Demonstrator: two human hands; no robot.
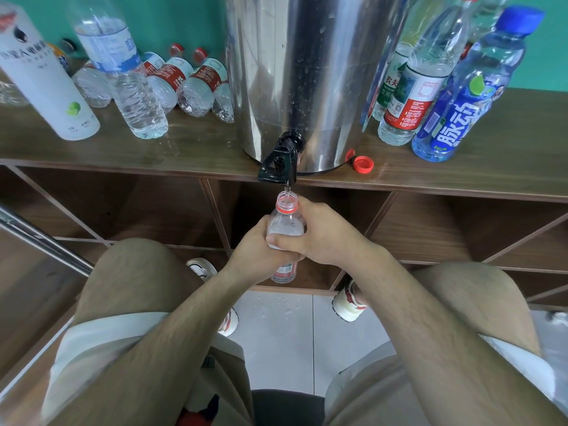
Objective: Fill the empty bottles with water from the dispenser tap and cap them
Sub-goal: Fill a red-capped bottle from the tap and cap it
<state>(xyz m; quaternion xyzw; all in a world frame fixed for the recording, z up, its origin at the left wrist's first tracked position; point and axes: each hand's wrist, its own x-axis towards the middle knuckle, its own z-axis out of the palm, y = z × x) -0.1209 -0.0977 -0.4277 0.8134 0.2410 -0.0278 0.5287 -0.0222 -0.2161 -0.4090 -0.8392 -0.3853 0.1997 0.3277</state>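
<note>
Dispenser [307, 72] stood centre on the worktop [184, 142], its tap [281, 159] overhanging the front edge. Open bottle [285, 222] sat directly below the tap, gripped between left hand [261, 250] and right hand [325, 232]. Loose cap [363, 164] lay on the worktop just right of the dispenser's base. Lying bottles [190, 84] were at rear left, standing bottles [461, 87] at right.

Wooden counter [199, 142], teal wall [184, 20], tiled floor [276, 333]
</note>
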